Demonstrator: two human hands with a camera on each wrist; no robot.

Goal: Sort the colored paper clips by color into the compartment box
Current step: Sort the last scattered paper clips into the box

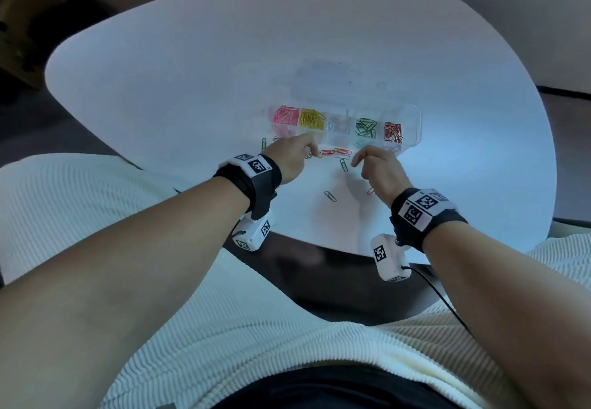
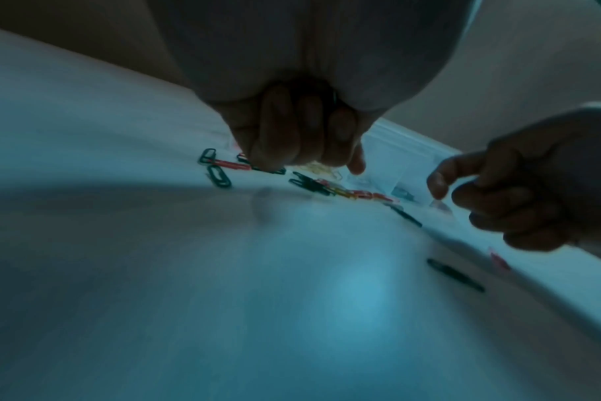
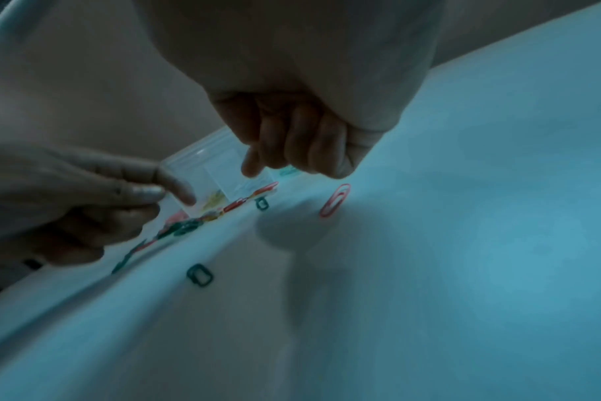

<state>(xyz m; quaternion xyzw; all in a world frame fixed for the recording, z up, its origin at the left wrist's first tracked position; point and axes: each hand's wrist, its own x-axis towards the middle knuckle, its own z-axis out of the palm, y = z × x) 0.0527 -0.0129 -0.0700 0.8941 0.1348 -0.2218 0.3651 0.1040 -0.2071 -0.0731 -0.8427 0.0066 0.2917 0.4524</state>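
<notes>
A clear compartment box (image 1: 412,127) lies on the white table and holds pink, yellow, pale, green and red clips in separate cells. Just in front of it loose clips are strewn: a red one (image 1: 327,152), an orange-red one (image 1: 342,151) and a green one (image 1: 343,164). My left hand (image 1: 315,152) reaches into this row with its index fingertip (image 2: 357,164) down beside a yellow clip; its other fingers curl into the palm, and what they hold is hidden. My right hand (image 1: 355,161) hovers at the row's right end with loosely curled fingers, thumb and index apart, nothing between them.
More loose clips lie nearer me: a green one (image 1: 330,196) and a pink one (image 1: 371,190) by my right wrist, plus green ones (image 1: 263,144) left of my left hand. The table's (image 1: 224,72) front edge runs just below my wrists.
</notes>
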